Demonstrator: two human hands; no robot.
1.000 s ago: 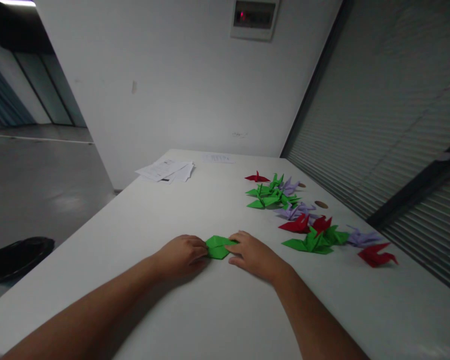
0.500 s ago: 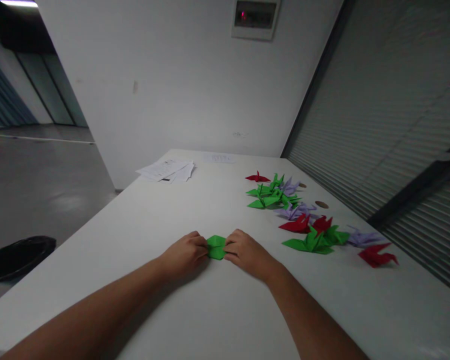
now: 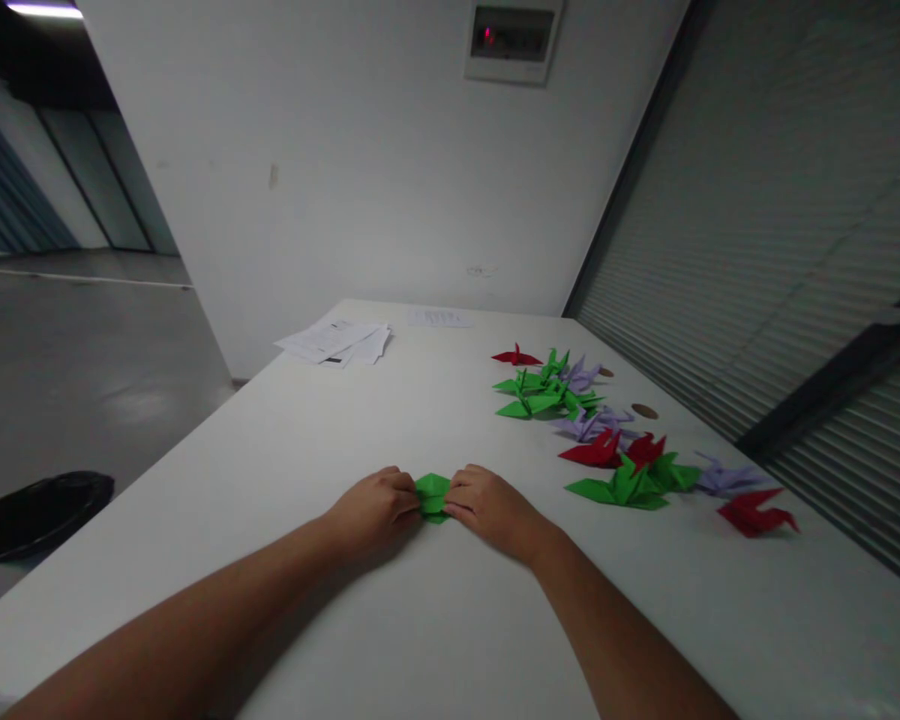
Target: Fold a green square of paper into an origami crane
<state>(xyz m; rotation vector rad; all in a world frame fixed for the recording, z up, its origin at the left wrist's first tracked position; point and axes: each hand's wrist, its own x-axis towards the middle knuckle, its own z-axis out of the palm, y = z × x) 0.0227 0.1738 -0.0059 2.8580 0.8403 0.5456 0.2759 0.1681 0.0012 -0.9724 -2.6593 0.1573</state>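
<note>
Left hand (image 3: 371,508) and right hand (image 3: 491,505) close together, fingertips pinched down on a small green folded paper (image 3: 433,493) from either side. Lies flat on the white table (image 3: 420,640), about mid-width, squeezed between the two hands with only a sliver of green showing. Both forearms stretched out low over the tabletop.

Off to the right, well apart from the hands: a whole scatter of origami cranes. Starts at the far end with one red crane (image 3: 516,356), then a green bunch (image 3: 541,392) with lilac ones (image 3: 589,424) tucked beside it. Closer in, two more red cranes (image 3: 607,448) touching a wide green crane (image 3: 626,485), then a lone lilac crane (image 3: 724,473) and a last red one (image 3: 757,512) nearest the blinds (image 3: 795,200). Small brown disc (image 3: 643,410) on the table just behind that row — can't tell what.

Far left corner of the table: loose stack of printed sheets (image 3: 334,342). Down on the floor to the left, a black bin (image 3: 37,510). Up on the white wall, a grey panel box (image 3: 511,38) with a red light.
</note>
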